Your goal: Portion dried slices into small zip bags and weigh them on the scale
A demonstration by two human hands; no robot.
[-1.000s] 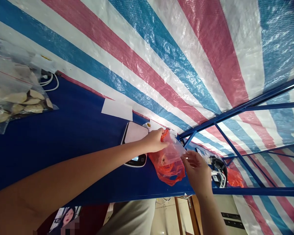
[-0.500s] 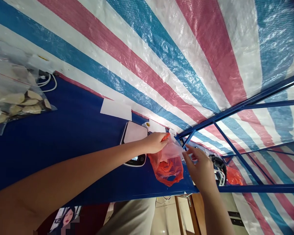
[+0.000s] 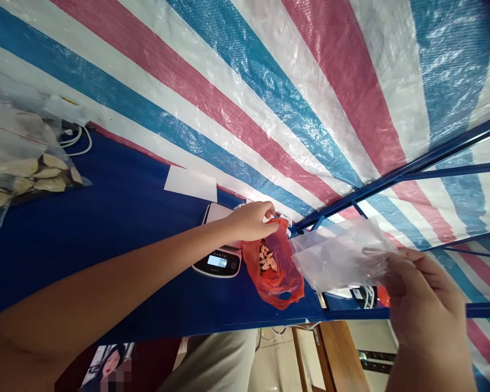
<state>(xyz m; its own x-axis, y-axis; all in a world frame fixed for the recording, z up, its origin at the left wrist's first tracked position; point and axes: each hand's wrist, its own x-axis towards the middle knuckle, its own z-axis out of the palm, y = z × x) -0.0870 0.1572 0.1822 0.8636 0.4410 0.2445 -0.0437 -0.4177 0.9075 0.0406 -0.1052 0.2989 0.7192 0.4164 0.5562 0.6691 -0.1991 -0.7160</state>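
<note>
A red plastic bag [image 3: 292, 288] lies open on the blue table, with pale dried slices [image 3: 267, 258] showing inside. My left hand [image 3: 253, 220] is at the bag's far rim, its curled fingers closed on the red edge. Out to the right, my right hand [image 3: 427, 291] pinches a clear plastic bag [image 3: 337, 258] by one end. That clear bag hangs flat in the air, its other end near the red bag. Partly under my left forearm is a kitchen scale [image 3: 217, 264] with a lit display.
Zip bags of pale slices [image 3: 44, 177] lie at the left beside a white cable [image 3: 84, 144]. White paper [image 3: 191, 183] rests by the striped sheet wall [image 3: 212, 92]. Blue metal bars [image 3: 396, 173] cross at the right. A screen [image 3: 108, 365] is below the table edge.
My right hand has moved right, drawing the clear plastic bag away from the red bag. The slices inside the red bag and the scale's display now show more fully.
</note>
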